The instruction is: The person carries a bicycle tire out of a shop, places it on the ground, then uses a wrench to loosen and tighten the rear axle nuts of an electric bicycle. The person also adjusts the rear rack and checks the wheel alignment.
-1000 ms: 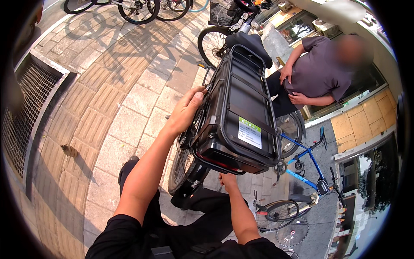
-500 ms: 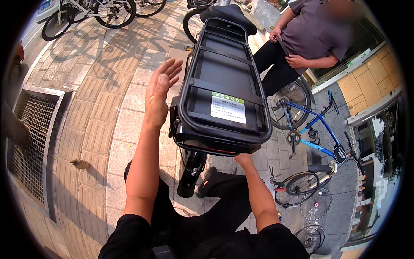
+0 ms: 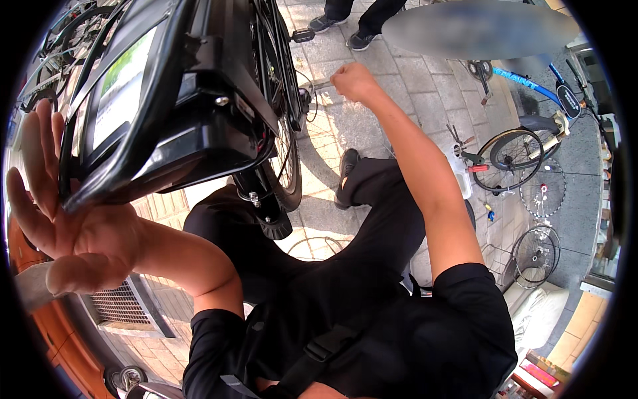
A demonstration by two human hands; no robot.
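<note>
A black electric bicycle leans to the left in front of me, its black tubular rear rack [image 3: 149,123] close to the camera. Held within the rack is a black battery case [image 3: 199,130] with a white and green label [image 3: 123,86] on top. My left hand [image 3: 100,236] is open, palm up and fingers spread, at the rack's rear corner and seemingly against its tube. My right hand [image 3: 355,82] is closed, raised to the right of the rear wheel [image 3: 290,176] and apart from the bicycle. Whatever its fingers may hold is hidden.
At the right, a blue bicycle frame [image 3: 525,81] and loose wheels [image 3: 537,256] lie on the paving. A person's shoes [image 3: 362,41] stand beyond my right hand. Parked bicycles [image 3: 66,46] crowd the far left, above a metal floor grate [image 3: 119,302] and an orange vehicle [image 3: 66,339].
The rack now looms nearer, further left and more tilted. My left hand has come under its rear corner. My right hand has left the rack's underside and moved out to the right.
</note>
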